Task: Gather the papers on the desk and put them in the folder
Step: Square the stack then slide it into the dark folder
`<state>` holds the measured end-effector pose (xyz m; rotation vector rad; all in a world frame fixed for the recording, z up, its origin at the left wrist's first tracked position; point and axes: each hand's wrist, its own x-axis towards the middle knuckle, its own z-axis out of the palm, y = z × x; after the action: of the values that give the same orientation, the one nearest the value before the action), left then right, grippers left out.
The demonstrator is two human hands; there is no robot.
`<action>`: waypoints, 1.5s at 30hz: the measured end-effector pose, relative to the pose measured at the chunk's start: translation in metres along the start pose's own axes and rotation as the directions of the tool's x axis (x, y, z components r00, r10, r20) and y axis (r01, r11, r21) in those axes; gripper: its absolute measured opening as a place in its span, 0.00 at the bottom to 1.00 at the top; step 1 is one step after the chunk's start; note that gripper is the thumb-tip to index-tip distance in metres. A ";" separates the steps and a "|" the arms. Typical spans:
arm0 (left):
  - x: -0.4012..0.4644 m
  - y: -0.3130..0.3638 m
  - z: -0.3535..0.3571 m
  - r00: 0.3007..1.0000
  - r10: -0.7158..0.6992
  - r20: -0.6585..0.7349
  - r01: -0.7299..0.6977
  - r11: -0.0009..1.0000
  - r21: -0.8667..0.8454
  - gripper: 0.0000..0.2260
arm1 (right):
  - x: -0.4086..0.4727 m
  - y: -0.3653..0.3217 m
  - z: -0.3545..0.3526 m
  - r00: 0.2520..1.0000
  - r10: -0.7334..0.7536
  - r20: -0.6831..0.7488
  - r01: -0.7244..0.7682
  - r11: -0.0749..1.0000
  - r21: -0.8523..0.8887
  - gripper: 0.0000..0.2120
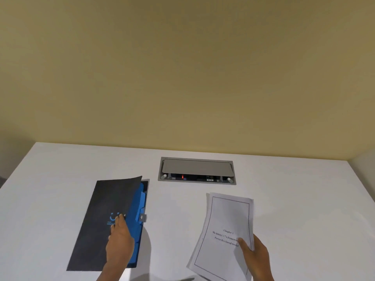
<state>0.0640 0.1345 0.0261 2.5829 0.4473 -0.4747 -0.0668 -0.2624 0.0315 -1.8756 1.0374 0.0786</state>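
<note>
The right hand (256, 254) is pinching the papers (225, 234) at their near right corner; light and floppy, they are bowing. The left hand (119, 238) is lifting the folder (97, 230) cover on the desk (60, 169), fingers under its thin edge.

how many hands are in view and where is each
2. The left hand rests on the dark folder, lifting its cover. The right hand grips the papers at their lower right, beside the folder.
</note>
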 end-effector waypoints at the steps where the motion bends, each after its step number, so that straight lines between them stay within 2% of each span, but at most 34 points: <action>1: -0.003 0.004 -0.003 1.000 0.003 -0.009 -0.003 1.000 -0.024 0.32 | 0.000 -0.007 -0.003 1.000 -0.014 -0.007 0.015 1.000 0.027 0.08; 6: -0.022 0.026 -0.009 0.999 0.022 0.024 -0.020 0.996 -0.086 0.33 | -0.009 -0.058 -0.020 0.996 -0.081 -0.035 0.086 0.980 0.180 0.06; 11: -0.050 0.055 0.004 0.998 0.048 0.037 -0.040 0.982 -0.184 0.30 | -0.021 -0.105 -0.028 0.978 -0.199 -0.055 0.206 0.932 0.298 0.09; 15: -0.076 0.085 0.017 0.995 0.078 0.057 -0.058 0.952 -0.301 0.26 | -0.033 -0.130 -0.027 0.945 -0.325 -0.024 0.317 0.897 0.308 0.10; 19: -0.100 0.115 0.028 0.985 0.128 0.113 -0.081 0.931 -0.355 0.24 | -0.038 -0.137 -0.023 0.908 -0.419 0.006 0.407 0.885 0.225 0.06; 22: -0.111 0.134 0.034 0.977 0.152 0.149 -0.089 0.929 -0.360 0.25 | -0.038 -0.132 -0.023 0.882 -0.465 0.070 0.462 0.885 0.055 0.04; 27: -0.124 0.155 0.042 0.972 0.159 0.170 -0.081 0.916 -0.392 0.24 | -0.036 -0.121 -0.017 0.865 -0.474 0.165 0.499 0.850 -0.169 0.11; 39: -0.131 0.169 0.046 0.979 0.151 0.140 -0.072 0.888 -0.455 0.24 | -0.015 -0.140 0.014 0.867 -0.412 0.280 0.485 0.825 -0.289 0.10; 45: -0.133 0.172 0.046 0.985 0.097 0.141 -0.024 0.895 -0.446 0.22 | -0.015 -0.143 0.051 0.865 -0.393 0.313 0.483 0.820 -0.306 0.14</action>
<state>0.0017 -0.0624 0.1084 2.0934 0.3674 -0.4892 0.0392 -0.1881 0.1122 -2.3480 0.4159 0.2366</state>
